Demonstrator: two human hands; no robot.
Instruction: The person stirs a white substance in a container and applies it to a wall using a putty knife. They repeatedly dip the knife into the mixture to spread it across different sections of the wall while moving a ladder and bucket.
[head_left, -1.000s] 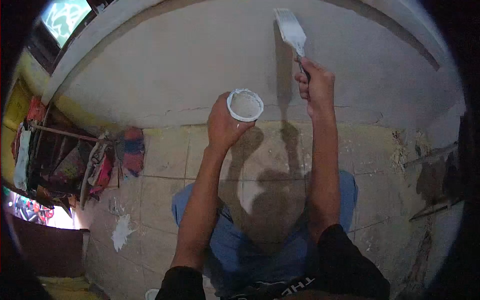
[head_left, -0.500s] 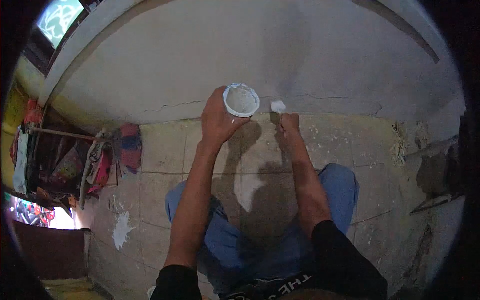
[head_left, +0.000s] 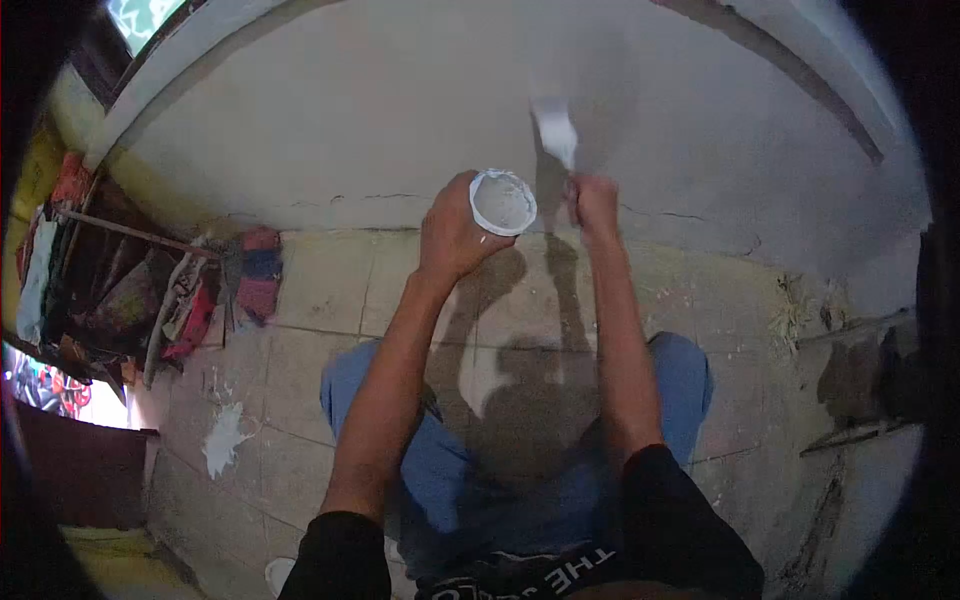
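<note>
My left hand [head_left: 450,230] is wrapped round a white tub [head_left: 503,203] with a whitish substance inside and smears on its rim. The tub's open top faces me, in front of the wall. In my right hand [head_left: 597,205] is the handle of a paintbrush [head_left: 556,132], its wide end white and blurred by motion. The brush points up along the grey wall [head_left: 400,120], at or very near its surface; I cannot tell if it touches. A thin crack runs along the lower wall behind both hands.
A tiled floor [head_left: 310,290] meets the wall below my hands. White splatter [head_left: 224,438] marks the floor at left. A rack with cloths and clutter [head_left: 130,290] stands at the left. My bent knees [head_left: 680,385] flank the floor space.
My right hand has moved up the wall with the paintbrush, away from the floor edge. The view has shifted slightly, while my left hand still holds the tub.
</note>
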